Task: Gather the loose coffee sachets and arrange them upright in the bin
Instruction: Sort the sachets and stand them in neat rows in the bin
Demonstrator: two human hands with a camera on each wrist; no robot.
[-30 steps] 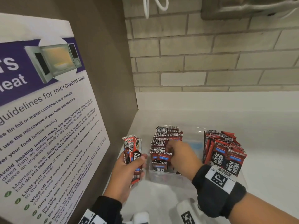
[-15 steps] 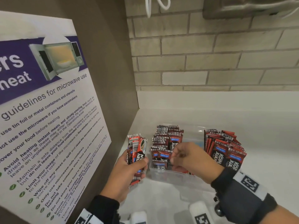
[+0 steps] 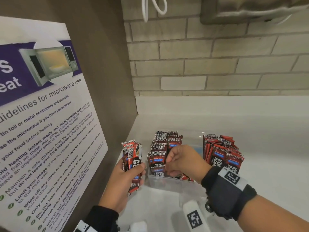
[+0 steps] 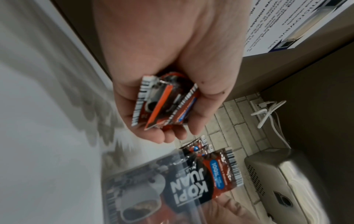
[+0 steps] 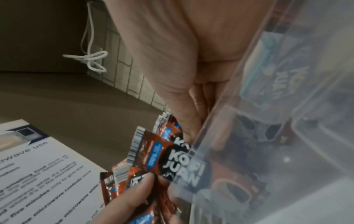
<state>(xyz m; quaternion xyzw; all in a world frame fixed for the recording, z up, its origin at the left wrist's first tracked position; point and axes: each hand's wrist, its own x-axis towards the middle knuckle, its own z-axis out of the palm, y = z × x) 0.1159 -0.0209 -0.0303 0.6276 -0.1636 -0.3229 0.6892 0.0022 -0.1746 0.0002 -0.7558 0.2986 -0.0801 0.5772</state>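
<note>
Red-and-black coffee sachets stand upright in two rows, a left row (image 3: 164, 144) and a right row (image 3: 222, 152), inside a clear plastic bin (image 3: 168, 184) on the white counter. My left hand (image 3: 140, 171) grips a bundle of sachets (image 3: 132, 158) upright, just left of the bin; the wrist view shows the bundle (image 4: 164, 104) clamped between thumb and fingers. My right hand (image 3: 169, 164) hovers over the bin's front, fingers curled and pinching the front sachet (image 3: 157, 162) of the left row. Its fingers (image 5: 199, 109) lie just inside the bin wall (image 5: 287, 136).
A brown side panel with a microwave-guidelines poster (image 3: 50, 131) stands close on the left. A brick wall (image 3: 217, 64) and white upstand close the back. A white cable (image 3: 150, 7) and a metal appliance (image 3: 250, 9) hang above. The white counter (image 3: 275, 148) runs right.
My right hand has drawn back from deeper in the left row to its front sachet, wrist swinging right. The left hand still holds its bundle in about the same place.
</note>
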